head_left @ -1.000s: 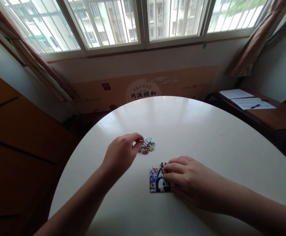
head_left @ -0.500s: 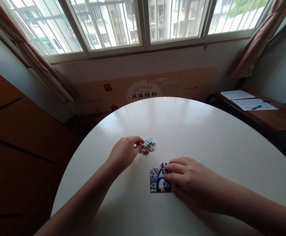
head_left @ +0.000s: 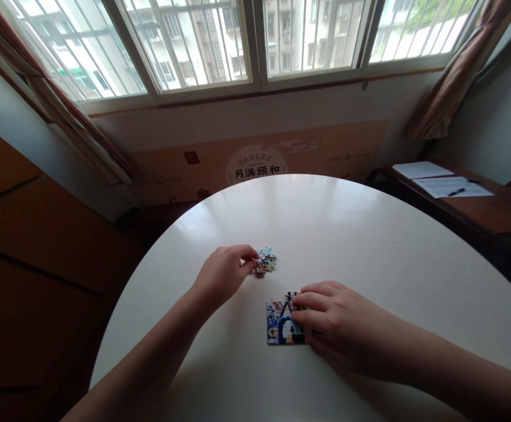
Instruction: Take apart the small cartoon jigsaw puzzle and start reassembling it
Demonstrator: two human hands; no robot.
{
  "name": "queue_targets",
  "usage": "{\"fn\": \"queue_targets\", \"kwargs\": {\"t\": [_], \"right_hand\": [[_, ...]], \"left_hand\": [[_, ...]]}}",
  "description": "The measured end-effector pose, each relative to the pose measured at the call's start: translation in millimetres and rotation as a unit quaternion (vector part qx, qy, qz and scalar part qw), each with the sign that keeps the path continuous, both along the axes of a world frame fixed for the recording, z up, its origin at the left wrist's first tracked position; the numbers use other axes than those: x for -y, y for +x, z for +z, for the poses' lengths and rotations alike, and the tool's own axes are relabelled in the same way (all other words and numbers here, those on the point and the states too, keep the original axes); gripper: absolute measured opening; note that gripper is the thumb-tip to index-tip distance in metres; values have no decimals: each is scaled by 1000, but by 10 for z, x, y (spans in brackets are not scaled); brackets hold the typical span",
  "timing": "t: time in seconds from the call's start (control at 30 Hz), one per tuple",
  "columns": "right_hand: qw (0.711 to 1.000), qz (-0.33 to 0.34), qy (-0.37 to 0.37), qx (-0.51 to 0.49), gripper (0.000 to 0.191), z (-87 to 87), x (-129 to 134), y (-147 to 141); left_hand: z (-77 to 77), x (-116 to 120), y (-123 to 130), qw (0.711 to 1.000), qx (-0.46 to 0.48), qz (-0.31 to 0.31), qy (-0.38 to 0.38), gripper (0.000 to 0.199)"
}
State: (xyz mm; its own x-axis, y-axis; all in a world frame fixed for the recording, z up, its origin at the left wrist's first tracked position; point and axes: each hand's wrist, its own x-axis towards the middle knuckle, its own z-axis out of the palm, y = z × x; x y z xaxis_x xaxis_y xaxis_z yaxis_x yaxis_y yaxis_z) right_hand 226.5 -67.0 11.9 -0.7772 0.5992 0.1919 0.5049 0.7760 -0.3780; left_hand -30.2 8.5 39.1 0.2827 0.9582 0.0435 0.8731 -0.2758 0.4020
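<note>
puzzle (head_left: 279, 329), part-built, is set flat on table (head_left: 347, 234), near side. its 3 o'clock part is covered by right hand (head_left: 347, 322); fingers spread low over it, prob so it's kept from sliding. grip n/c: thumb hidden.

pile of pcs (head_left: 266, 262) is placed at 11 o'clock from puzzle, prob for short reach. its 9 o'clock edge is met by left hand (head_left: 224, 272), thumb + index nearly together; can't tell if a pc is pinched. pcs overlap, so singles are partly blocked.

desk (head_left: 497, 214) w/ papers (head_left: 440, 187) + pen (head_left: 456, 192) is seen at 2 o'clock, well apart; printed board (head_left: 163, 167) at 11-12, beyond table.
</note>
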Motion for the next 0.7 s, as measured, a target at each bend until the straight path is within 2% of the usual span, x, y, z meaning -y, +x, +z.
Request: {"fn": "queue_targets", "kwargs": {"t": [0.1,0.27,0.47,0.57,0.7], "right_hand": [[1000,-1,1,-2,27,1,0,2],[1000,1,3,-4,26,2,2,4],[1000,-1,4,-3,27,8,-2,-1],[1000,3,7,5,29,-1,-3,-8],[999,3,25,27,36,-22,3,-20]], "left_hand": [[-27,-3,7,1000,-6,4,5,15],[-68,-18,-11,997,-31,4,78,18],[11,82,59,993,-36,1,116,18],[41,197,155,992,-32,-32,120,17],[17,347,286,991,-58,-95,70,18]]}}
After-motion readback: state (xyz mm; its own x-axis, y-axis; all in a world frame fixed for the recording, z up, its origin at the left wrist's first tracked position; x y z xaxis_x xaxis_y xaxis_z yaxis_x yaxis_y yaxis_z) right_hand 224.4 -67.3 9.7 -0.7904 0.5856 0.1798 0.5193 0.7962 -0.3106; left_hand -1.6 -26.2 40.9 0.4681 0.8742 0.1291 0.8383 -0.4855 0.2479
